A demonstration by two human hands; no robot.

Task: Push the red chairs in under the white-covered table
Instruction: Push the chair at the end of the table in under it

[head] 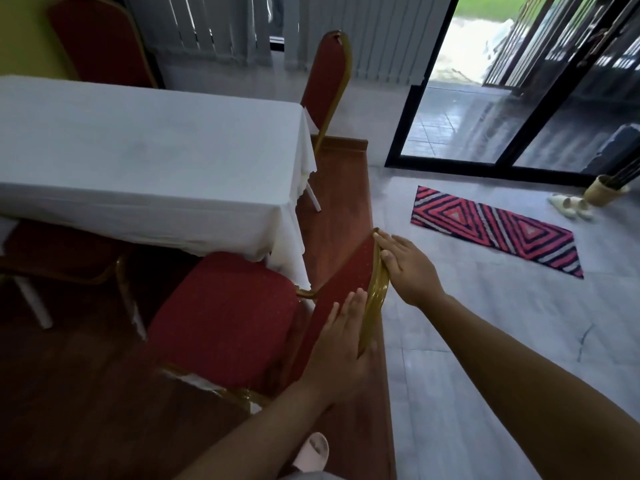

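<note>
Starting at the left, a red chair point(52, 251) seems to sit with its seat partly beneath the cloth of the white-covered surface point(138, 150), and another chair point(97, 43) stands behind the far side. The chair I am handling point(225, 306) is at the near right corner, turned at an angle. Its front edge is just under the hanging cloth and most of the seat is out in the open. My left hand point(341, 337) lies flat, fingers straight along the red pad of the backrest, gripping nothing. My right hand point(407, 265) rests over the gold top rail with fingers stretched along it; whether the thumb hooks the rail I cannot tell. A fourth chair point(327, 81) stands at the end of the surface; how far in it is I cannot tell. I judge this one is only begun. Next it wants squaring to the edge, then a steady shove forward across the carpet point(343, 209), minding the cloth and the white leg point(313, 197).
</note>
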